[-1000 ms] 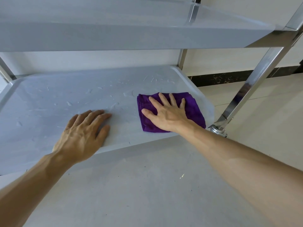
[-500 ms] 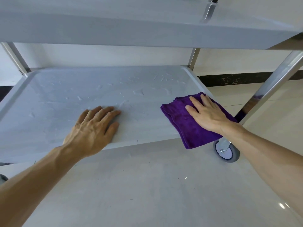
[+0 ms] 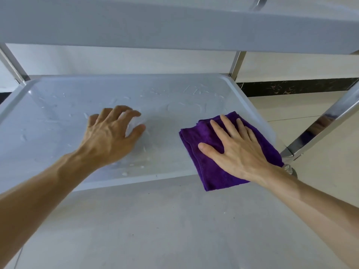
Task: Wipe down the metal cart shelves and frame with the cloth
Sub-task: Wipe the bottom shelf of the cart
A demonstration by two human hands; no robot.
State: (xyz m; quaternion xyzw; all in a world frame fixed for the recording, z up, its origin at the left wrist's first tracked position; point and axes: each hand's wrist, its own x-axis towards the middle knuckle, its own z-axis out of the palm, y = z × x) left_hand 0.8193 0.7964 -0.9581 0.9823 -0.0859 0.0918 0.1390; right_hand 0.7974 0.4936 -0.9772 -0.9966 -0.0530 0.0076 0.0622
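Pressing flat, the right hand (image 3: 240, 150) is spread open over the folded purple cloth (image 3: 211, 171) at the lower shelf's (image 3: 58, 123) near right corner, overhanging its edge. Nothing is gripped by the loosely opened left hand (image 3: 110, 136), apparently kept there as a brace.

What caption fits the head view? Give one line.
Right hand presses purple cloth flat on wet lower shelf; left hand braces beside it.
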